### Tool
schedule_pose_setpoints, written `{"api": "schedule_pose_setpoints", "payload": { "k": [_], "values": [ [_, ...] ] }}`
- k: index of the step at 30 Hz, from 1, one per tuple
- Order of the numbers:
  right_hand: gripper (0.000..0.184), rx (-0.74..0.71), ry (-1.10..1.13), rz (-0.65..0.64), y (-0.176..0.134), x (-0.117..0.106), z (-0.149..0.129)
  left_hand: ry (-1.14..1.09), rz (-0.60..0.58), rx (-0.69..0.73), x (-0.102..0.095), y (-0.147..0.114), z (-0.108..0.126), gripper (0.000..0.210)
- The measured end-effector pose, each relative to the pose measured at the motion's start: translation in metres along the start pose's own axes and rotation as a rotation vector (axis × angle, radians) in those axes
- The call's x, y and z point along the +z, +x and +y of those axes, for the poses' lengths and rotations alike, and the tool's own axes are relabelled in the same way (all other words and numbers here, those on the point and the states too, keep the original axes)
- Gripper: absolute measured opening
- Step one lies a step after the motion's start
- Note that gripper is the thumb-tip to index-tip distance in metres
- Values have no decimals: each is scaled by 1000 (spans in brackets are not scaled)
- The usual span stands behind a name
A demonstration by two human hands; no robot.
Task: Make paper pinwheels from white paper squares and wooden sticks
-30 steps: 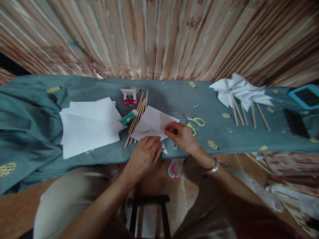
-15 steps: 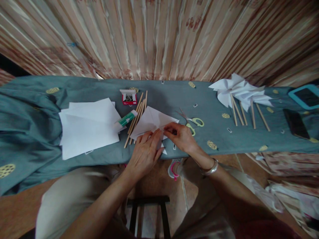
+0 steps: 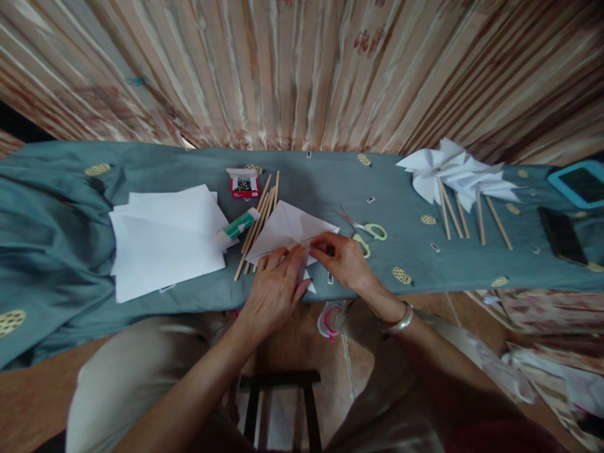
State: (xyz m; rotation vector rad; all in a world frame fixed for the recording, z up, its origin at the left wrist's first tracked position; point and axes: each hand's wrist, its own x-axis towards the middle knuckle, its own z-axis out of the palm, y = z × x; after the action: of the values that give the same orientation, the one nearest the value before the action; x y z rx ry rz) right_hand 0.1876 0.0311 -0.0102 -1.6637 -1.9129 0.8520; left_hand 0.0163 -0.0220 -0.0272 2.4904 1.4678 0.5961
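Observation:
A white sheet of paper (image 3: 283,228) with cut corners and crease lines lies in front of me, its left edge over some wooden sticks. My left hand (image 3: 277,286) rests on its near left part, fingers stretched out and pressing down, thumb apart. A pointed paper flap (image 3: 309,282) sticks out beside that thumb. My right hand (image 3: 342,257) is closed in a pinch at the paper's middle, thumb and forefinger together on a bit of the paper. Whatever lies right under the fingertips is hidden. Open scissors (image 3: 363,229) with light green handles lie just beyond my right hand.
Left of the wooden sticks (image 3: 261,220) are a green-and-white glue stick (image 3: 241,225) and stacked white paper (image 3: 165,245). A red box (image 3: 244,185) of small metal pins stands behind. Paper pinwheels (image 3: 453,173) on sticks, a phone (image 3: 561,234) and a blue-framed device (image 3: 580,184) lie right.
Both hands keep their places on the paper, with no clear finger movement. The camera view has shifted very slightly.

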Motion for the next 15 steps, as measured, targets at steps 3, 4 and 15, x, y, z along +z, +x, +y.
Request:
{"api": "schedule_pose_setpoints", "payload": {
  "k": [3, 4, 15],
  "values": [
    [10, -12, 5, 6, 0, 1, 1, 1, 7, 0, 0, 0, 0, 52],
    [10, -15, 6, 5, 0, 1, 1, 3, 9, 0, 0, 1, 0, 52],
    [10, -13, -22, 6, 0, 0, 0, 28, 8, 21, 1, -1, 1, 54]
  ]
}}
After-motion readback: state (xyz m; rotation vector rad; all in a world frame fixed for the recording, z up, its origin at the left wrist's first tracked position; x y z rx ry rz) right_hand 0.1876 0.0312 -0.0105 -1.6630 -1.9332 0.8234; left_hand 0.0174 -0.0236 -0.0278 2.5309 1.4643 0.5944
